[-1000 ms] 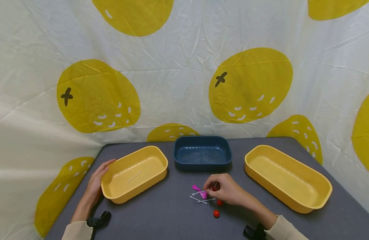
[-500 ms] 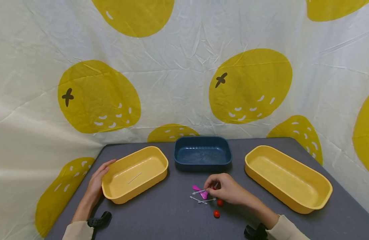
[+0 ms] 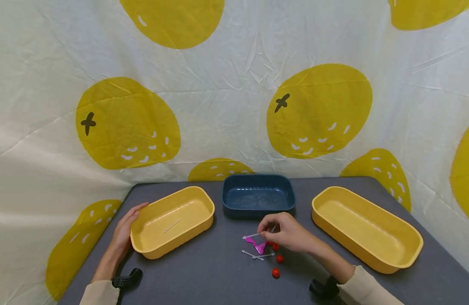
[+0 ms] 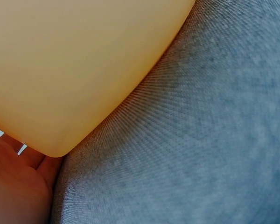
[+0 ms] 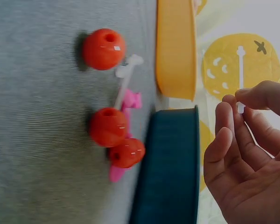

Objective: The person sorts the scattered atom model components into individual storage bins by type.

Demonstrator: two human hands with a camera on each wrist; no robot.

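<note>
My right hand (image 3: pixel 282 231) pinches a thin pale stick with a knobbed end (image 5: pixel 241 70) between thumb and fingertips, raised above the table. Below it lie a pink plastic piece (image 3: pixel 260 247), two crossed pale sticks (image 3: pixel 249 254) and several round red beads (image 3: pixel 275 273) with holes. In the right wrist view, the pink piece is partly hidden behind the beads. My left hand (image 3: pixel 121 233) rests against the outer left end of a yellow tray (image 3: pixel 204 226), its fingers extended along the wall. A single thin stick (image 3: pixel 171 226) lies in that tray.
A dark blue tray (image 3: pixel 259 212) stands at the back middle of the grey table (image 3: pixel 188 279). To the right sits a second yellow tray (image 3: pixel 349 237), set at an angle. A patterned cloth (image 3: pixel 227 106) hangs behind the table.
My right hand has risen slightly with the pinched stick, away from the crossed sticks and the pink piece. More of the red beads shows beneath it. The left hand stays at the tray.
</note>
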